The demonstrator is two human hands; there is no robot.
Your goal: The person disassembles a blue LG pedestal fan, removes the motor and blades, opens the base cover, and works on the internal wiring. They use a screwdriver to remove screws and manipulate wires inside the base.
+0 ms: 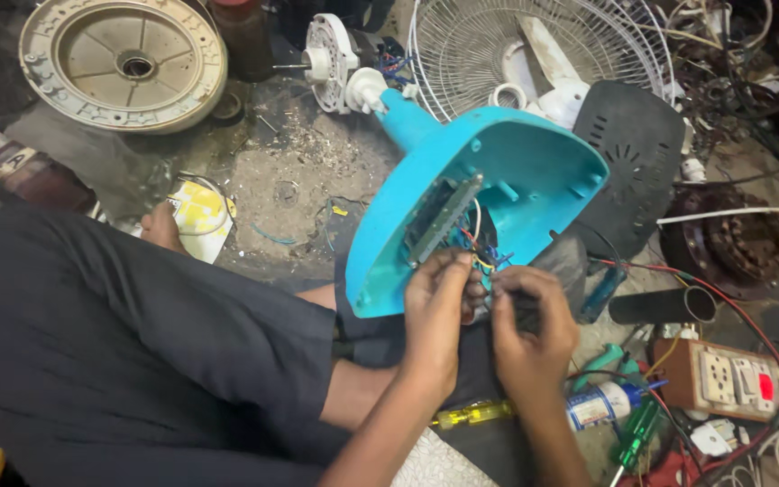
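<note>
Inspected from the head view. Found the turquoise fan base (507, 171) turned underside-up and propped on the lap, cover plate off, cavity exposed. Noted a grey switch board (444, 219) seated aslant inside the cavity, with red, blue and white wires (480, 248) trailing out at the near edge. Judged the opening-up stage complete and the wiring work in progress; closing up judged outstanding, with the dark perforated cover (628, 153) lying apart at the right.

Left hand (439, 302) found at the near rim of the base, fingers curled together onto the wire bundle. Right hand (529, 329) just beside it, closed round a small dark item; identity not discernible.

Long axis of the base ran from near-centre toward far-left, the stem (403, 117) pointing away toward the white motor (331, 59) on the floor. Open face directed right and toward the viewer.

Recorded also: a yellow-handled screwdriver (471, 413) on the lap, a wire fan guard (543, 50) at the far side, a socket board (728, 379) at the near right.
</note>
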